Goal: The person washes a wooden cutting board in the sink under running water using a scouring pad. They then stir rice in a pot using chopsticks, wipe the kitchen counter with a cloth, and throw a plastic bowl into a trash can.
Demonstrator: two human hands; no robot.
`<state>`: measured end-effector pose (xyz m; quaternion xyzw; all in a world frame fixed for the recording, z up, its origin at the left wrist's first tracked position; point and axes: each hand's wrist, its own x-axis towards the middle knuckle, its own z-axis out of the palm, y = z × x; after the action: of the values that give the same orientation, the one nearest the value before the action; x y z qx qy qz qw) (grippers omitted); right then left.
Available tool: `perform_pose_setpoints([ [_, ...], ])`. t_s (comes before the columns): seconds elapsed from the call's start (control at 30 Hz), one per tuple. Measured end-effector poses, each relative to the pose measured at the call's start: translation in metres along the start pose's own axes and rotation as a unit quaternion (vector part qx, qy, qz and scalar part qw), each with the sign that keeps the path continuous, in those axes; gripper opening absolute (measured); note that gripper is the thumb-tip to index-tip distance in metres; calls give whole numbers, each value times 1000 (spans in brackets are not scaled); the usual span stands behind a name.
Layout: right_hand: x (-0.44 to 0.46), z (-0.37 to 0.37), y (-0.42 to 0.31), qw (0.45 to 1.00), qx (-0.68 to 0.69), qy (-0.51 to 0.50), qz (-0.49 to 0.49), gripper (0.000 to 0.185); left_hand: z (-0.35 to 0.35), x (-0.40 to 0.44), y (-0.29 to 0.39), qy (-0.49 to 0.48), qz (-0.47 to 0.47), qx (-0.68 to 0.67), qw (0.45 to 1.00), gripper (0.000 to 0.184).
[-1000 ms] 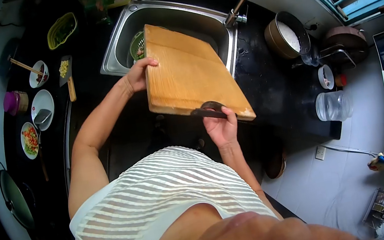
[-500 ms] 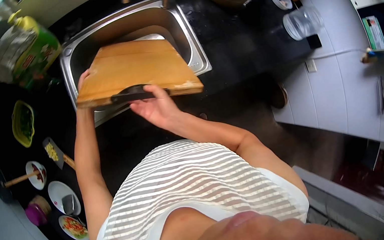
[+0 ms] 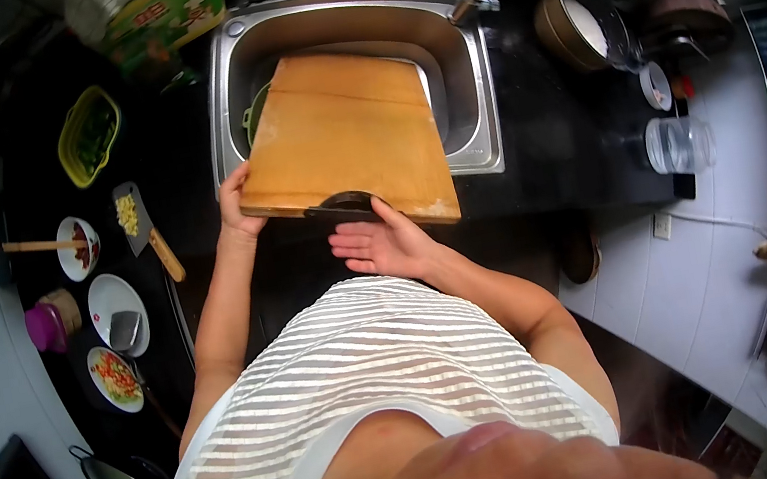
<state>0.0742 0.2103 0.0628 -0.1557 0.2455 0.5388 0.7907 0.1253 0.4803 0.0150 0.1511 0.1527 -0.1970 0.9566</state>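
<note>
- Two hands are used at one wooden cutting board (image 3: 346,134), held in the middle of the frame, over the near part of the sink (image 3: 486,106).
- Its left edge is grasped by the fingers of the left hand (image 3: 237,203).
- Its black handle (image 3: 338,212), at the lower edge, is touched by the thumb of the right hand (image 3: 387,244); the other fingers are stretched out, unclenched, below it.
- A green basket (image 3: 252,119) in the sink is partly hidden by the board.
- At left on the black tabletop (image 3: 565,143), chopped yellow bits are carried on a cleaver (image 3: 138,242).
- Chopsticks (image 3: 34,245) are rested in a bowl (image 3: 70,265) at far left.
</note>
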Motion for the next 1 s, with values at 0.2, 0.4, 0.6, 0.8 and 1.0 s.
perform_pose_setpoints([
  [0.2, -55, 11, -68, 960, -251, -117, -40, 53, 12, -10, -26, 119, 70, 118, 983, 41],
  [0.4, -49, -4, -168, 886, -345, 105, -291, 33, 11, -9, -31, 197, 103, 304, 926, 51],
  [0.6, -46, -55, -290, 688, -389, 252, -558, 25, 6, -13, -33, 257, 172, 723, 617, 40],
  [0.8, -28, -49, -429, 485, -442, 423, -625, 56, 12, -9, -50, 268, 190, 785, 525, 40],
  [1.0, 0, -45, -468, 559, -473, 386, -561, 38, 51, 23, -21, 223, 233, 835, 447, 41],
])
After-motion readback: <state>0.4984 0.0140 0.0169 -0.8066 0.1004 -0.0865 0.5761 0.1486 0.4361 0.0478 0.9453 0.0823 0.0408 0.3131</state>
